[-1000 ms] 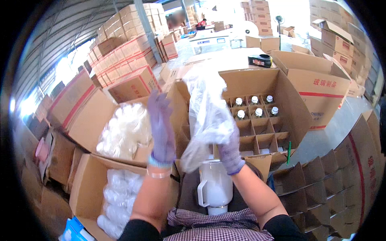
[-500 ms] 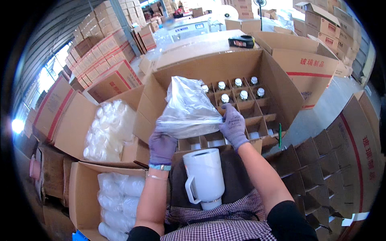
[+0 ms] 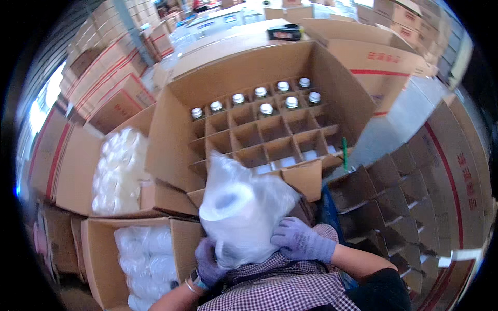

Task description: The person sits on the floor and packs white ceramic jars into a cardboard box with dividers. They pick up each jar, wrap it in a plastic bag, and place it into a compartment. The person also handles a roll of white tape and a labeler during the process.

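Observation:
A clear plastic bag (image 3: 275,199) is drawn down over a white handled tumbler (image 3: 241,205) that stands in my lap against the checked apron. Through the film the tumbler's round rim shows. At the bag's lower left, my left hand (image 3: 210,263), in a grey-purple glove, is closed on the gathered film. My right hand (image 3: 300,239), gloved alike, grips the bag low on its right side, fingers curled inward. Just beyond the bag stands a large open carton (image 3: 174,129) with cardboard dividers; several bottles with whitish caps (image 3: 266,109) fill its far compartments.
To the left, one open carton holds white bagged items (image 3: 118,171), and a nearer one holds film-wrapped white cylinders (image 3: 148,259). A divided carton (image 3: 397,207) stands on the right. A green strip (image 3: 345,153) sticks up at the big carton's near right corner. A black object (image 3: 285,33) lies behind.
The bag, held out over the carton before, has come back toward me and down over the tumbler. Both hands have moved lower, close to my lap. The view has shifted too.

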Motion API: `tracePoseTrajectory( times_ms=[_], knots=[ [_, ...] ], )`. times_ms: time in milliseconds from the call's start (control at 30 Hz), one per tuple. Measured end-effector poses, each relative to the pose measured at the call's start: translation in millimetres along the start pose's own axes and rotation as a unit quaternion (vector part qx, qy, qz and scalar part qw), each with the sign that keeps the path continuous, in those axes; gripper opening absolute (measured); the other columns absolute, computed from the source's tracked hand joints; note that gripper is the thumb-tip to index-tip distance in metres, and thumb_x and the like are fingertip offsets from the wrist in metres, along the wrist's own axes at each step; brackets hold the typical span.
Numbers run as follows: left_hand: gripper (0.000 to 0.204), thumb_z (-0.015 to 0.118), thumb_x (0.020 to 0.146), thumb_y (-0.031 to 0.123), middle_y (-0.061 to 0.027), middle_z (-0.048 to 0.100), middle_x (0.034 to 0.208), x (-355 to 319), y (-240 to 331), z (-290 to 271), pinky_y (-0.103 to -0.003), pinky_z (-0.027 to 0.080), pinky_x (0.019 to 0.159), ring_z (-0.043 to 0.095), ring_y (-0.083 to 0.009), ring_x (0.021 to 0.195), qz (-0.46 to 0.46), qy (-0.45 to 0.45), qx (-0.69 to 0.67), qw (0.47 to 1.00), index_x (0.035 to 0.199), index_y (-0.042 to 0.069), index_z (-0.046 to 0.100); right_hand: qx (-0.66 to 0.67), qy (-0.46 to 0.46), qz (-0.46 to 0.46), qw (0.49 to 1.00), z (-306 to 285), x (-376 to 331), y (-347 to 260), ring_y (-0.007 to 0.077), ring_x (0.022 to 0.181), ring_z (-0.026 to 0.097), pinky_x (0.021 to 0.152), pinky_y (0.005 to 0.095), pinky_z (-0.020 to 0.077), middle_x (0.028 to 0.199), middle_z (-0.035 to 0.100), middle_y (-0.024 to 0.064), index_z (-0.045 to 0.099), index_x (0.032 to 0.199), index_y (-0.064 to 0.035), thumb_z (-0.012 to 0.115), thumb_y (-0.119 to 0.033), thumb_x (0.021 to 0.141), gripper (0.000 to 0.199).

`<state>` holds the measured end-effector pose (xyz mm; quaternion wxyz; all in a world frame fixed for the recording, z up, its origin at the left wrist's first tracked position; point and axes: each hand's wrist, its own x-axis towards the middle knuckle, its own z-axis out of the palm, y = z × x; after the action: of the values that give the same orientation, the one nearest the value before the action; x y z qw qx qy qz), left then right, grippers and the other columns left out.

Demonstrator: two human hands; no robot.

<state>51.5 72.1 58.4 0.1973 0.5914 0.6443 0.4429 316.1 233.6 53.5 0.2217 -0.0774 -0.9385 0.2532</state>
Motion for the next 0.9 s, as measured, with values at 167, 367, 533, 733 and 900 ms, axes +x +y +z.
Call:
tracePoseTrajectory(
  times_ms=[167, 367, 533, 733, 900],
  knots=[
    [0.049, 0.078, 0.086, 0.027, -0.0114, 0.069, 0.115, 25.1, 2.8, 19.7, -0.038, 0.053, 0.093, 0.066, -0.0221, 0.106, -0.165, 0.025, -0.179, 0.969, 0.124, 0.0, 0.063, 0.151, 0.154, 0.134, 0.967, 21.6, -21.4, -32.3, 0.0385, 0.111, 0.058, 0.095, 0.0496, 0.0471, 0.117, 0.058, 0.0182, 0.057, 0.126, -0.0107, 0.081, -0.03, 0.072, 0.062],
    [0.048, 0.055, 0.1, 0.04, -0.0127, 0.065, 0.124, 103.2, 81.9, 67.5, -0.037, 0.052, 0.099, 0.064, -0.0252, 0.111, -0.124, 0.038, -0.453, 0.882, 0.13, 0.003, 0.061, -0.013, 0.39, 0.18, 0.903, 4.0, -25.7, -46.6, 0.0444, 0.125, 0.052, 0.105, 0.049, 0.047, 0.135, 0.046, 0.024, 0.044, 0.144, -0.0114, 0.087, -0.025, 0.069, 0.087],
    [0.012, 0.068, 0.088, 0.015, -0.0222, 0.065, 0.082, 64.5, 183.5, 134.2, -0.043, 0.05, 0.06, 0.064, -0.0389, 0.069, 0.241, -0.323, 0.104, 0.909, 0.09, 0.003, 0.069, 0.088, 0.599, 0.265, 0.751, -62.3, -68.7, -29.5, 0.0269, 0.12, 0.056, 0.102, 0.0399, 0.0475, 0.128, 0.052, 0.0138, 0.046, 0.135, -0.0074, 0.093, -0.03, 0.071, 0.083],
    [0.019, 0.069, 0.087, 0.012, -0.015, 0.071, 0.093, 73.2, 152.5, 113.7, -0.041, 0.053, 0.077, 0.069, -0.0312, 0.086, 0.28, -0.353, 0.111, 0.886, 0.103, 0.003, 0.071, -0.209, 0.673, 0.356, 0.614, -154.9, -224.4, -37.1, 0.0255, 0.117, 0.056, 0.103, 0.0406, 0.046, 0.121, 0.058, 0.0132, 0.047, 0.133, -0.0032, 0.093, -0.03, 0.07, 0.083],
    [0.024, 0.063, 0.099, 0.018, -0.015, 0.073, 0.109, 95.6, 83.8, 22.9, -0.038, 0.054, 0.089, 0.068, -0.0276, 0.099, 0.064, -0.195, 0.099, 0.974, 0.112, 0.0, 0.071, -0.43, 0.633, 0.469, 0.442, -213.1, -390.2, -63.4, 0.0314, 0.119, 0.056, 0.105, 0.042, 0.0445, 0.122, 0.057, 0.0174, 0.05, 0.131, -0.0007, 0.088, -0.025, 0.068, 0.077]
  ],
)
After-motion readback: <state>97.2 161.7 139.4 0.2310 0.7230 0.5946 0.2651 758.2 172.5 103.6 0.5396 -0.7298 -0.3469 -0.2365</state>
